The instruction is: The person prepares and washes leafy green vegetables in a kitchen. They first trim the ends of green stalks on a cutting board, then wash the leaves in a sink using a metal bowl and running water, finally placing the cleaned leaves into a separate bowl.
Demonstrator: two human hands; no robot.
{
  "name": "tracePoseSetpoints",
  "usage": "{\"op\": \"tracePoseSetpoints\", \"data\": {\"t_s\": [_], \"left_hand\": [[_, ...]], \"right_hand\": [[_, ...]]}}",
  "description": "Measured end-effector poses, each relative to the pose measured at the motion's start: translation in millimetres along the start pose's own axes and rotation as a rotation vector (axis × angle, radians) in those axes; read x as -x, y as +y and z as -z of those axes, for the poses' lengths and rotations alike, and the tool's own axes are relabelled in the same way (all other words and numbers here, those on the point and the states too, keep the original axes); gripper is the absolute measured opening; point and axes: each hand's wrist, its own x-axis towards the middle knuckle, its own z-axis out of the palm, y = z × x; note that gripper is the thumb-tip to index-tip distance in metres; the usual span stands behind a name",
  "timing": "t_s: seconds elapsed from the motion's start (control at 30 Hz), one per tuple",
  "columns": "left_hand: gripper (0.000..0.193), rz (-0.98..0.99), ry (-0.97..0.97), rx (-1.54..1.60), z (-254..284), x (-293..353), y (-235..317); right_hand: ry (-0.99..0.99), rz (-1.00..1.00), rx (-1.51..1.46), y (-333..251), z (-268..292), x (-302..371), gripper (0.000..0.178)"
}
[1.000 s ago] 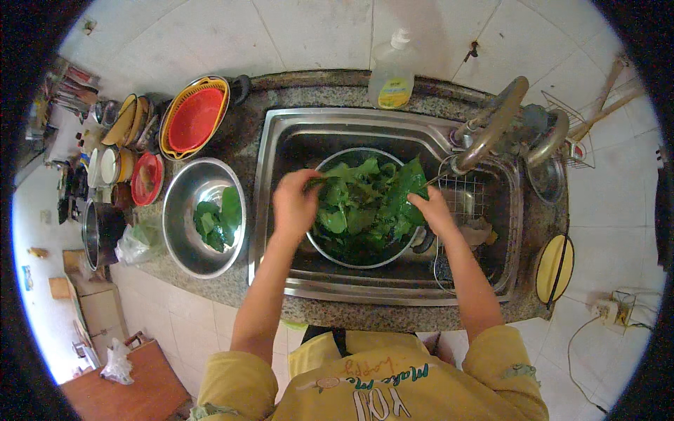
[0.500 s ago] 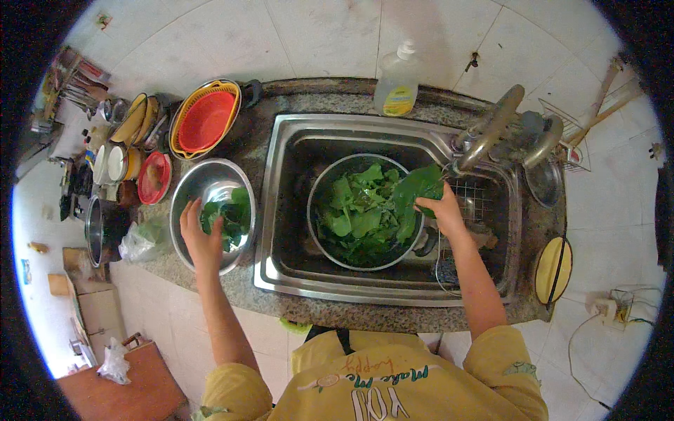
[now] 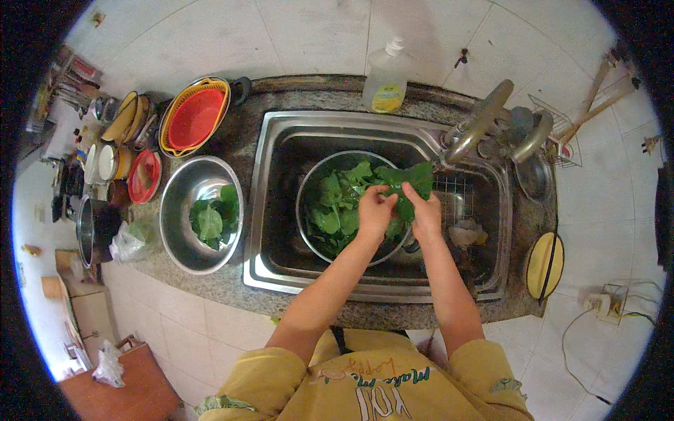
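Over the sink (image 3: 256, 231), my right hand (image 3: 425, 216) pinches a large dark green leaf (image 3: 414, 179). My left hand (image 3: 375, 216) is closed at the near edge of that same leaf, thumb against fingers. Just beneath both hands, a round pot (image 3: 303, 235) full of leafy greens (image 3: 335, 203) sits in the basin, its right part covered by my hands. On the counter left of the sink stands a steel bowl (image 3: 179, 242) with a smaller heap of green leaves (image 3: 210, 219) inside.
A dish soap bottle (image 3: 386, 81) stands behind the sink. The faucet (image 3: 484, 123) reaches over its far right corner. Red and yellow baskets (image 3: 196, 118), a red plate (image 3: 144, 177) and a plastic bag (image 3: 128, 245) line the left counter. A yellow oval object (image 3: 545, 266) is at the right end.
My left hand has moved right from the steel bowl to the leaf in my right hand, leaving leaves in the bowl. My right hand has turned slightly, still holding the leaf.
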Motion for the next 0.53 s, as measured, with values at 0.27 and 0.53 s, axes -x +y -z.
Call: {"op": "tracePoseSetpoints", "data": {"t_s": [0.27, 0.53], "left_hand": [[0.021, -0.225, -0.029, -0.241, 32, -19, -3], [0.026, -0.504, -0.186, -1.001, 49, -18, 43]], "right_hand": [[-0.067, -0.217, -0.397, 21, 23, -27, 0.041], [-0.159, 0.435, 0.344, 23, 27, -45, 0.036]]}}
